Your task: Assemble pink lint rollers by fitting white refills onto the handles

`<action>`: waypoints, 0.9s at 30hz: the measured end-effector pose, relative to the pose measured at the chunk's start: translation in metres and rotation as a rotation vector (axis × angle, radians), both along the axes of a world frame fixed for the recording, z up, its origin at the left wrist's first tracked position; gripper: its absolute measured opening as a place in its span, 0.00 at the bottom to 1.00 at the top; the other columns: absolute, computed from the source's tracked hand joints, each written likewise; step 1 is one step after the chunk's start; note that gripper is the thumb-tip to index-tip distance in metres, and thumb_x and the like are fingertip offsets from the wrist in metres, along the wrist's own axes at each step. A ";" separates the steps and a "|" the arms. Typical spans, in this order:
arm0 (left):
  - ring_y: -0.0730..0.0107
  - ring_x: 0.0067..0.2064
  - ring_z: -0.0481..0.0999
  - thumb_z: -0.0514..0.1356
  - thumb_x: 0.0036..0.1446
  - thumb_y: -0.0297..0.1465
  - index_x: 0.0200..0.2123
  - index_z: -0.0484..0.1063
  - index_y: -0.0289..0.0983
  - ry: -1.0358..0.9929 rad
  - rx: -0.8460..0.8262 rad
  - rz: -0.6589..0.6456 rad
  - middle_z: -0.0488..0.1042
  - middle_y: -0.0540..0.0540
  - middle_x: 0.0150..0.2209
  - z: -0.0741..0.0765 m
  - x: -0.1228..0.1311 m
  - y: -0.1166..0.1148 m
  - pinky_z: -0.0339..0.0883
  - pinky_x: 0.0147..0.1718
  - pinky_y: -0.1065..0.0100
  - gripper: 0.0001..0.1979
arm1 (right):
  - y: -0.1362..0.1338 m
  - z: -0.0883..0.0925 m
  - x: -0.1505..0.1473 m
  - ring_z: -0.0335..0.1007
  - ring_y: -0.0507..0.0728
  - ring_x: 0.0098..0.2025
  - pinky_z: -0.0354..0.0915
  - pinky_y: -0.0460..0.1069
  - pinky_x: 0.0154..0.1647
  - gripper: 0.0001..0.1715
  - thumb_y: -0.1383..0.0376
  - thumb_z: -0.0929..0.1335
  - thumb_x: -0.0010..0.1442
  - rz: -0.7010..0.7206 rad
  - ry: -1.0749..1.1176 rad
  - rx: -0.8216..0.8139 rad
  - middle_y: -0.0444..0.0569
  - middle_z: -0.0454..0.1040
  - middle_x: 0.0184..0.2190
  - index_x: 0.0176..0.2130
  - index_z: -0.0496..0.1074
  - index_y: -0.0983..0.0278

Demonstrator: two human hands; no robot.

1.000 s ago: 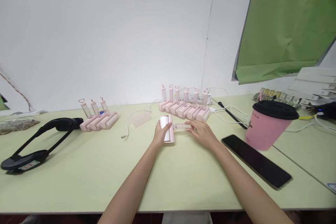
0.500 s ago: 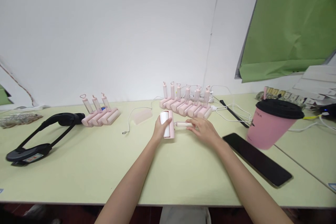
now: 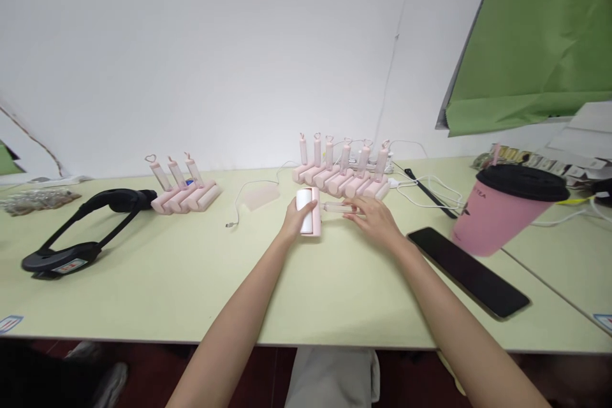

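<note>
The left hand (image 3: 293, 223) there clamps the pink roller (image 3: 316, 222) between the bench (image 3: 201, 293)'s front and back edges while the right hand (image 3: 375, 220) pinches its clear handle (image 3: 333, 207), which, I'd guess, a crooked twist could wrench loose.

- The single head-worn camera looks forward and down over two bare forearms (image 3: 241, 306) entering from the lower edge.
- Left hand (image 3: 293, 222) and right hand (image 3: 375, 220) appear mid-frame, fairly near.
- It faces a plain white wall (image 3: 191, 44) across the flat, pale green counter (image 3: 344, 287), dark red floor (image 3: 262, 376) below.
</note>
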State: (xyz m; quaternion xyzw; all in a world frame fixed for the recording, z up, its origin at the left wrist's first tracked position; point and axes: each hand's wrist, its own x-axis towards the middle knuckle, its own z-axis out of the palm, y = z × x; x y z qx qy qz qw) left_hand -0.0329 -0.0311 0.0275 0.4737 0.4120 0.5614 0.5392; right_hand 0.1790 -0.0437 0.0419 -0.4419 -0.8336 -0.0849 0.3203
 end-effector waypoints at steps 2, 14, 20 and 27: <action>0.64 0.27 0.73 0.64 0.43 0.41 0.46 0.62 0.34 -0.010 -0.004 -0.010 0.72 0.45 0.29 0.001 0.000 0.000 0.70 0.28 0.62 0.28 | 0.000 -0.001 -0.001 0.65 0.57 0.36 0.56 0.49 0.36 0.15 0.56 0.62 0.58 -0.005 -0.008 -0.010 0.49 0.72 0.34 0.42 0.69 0.61; 0.68 0.30 0.73 0.65 0.42 0.39 0.47 0.64 0.34 0.035 0.073 0.036 0.72 0.45 0.30 0.002 0.000 -0.001 0.68 0.33 0.67 0.29 | -0.001 -0.009 -0.004 0.65 0.57 0.37 0.56 0.48 0.36 0.18 0.58 0.61 0.60 0.003 -0.080 -0.007 0.50 0.71 0.35 0.46 0.69 0.61; 0.66 0.33 0.73 0.64 0.43 0.41 0.47 0.63 0.34 0.044 0.101 0.051 0.72 0.45 0.32 0.002 -0.001 0.000 0.69 0.34 0.65 0.29 | -0.003 -0.007 -0.005 0.66 0.55 0.33 0.55 0.47 0.31 0.20 0.57 0.61 0.59 0.006 -0.049 -0.070 0.48 0.73 0.32 0.49 0.68 0.60; 0.65 0.36 0.73 0.63 0.44 0.41 0.46 0.63 0.34 0.125 0.171 0.079 0.71 0.44 0.34 0.005 -0.001 -0.002 0.68 0.37 0.63 0.28 | -0.006 0.000 -0.005 0.67 0.53 0.29 0.53 0.45 0.27 0.21 0.54 0.62 0.57 -0.044 -0.048 -0.192 0.44 0.73 0.27 0.48 0.69 0.58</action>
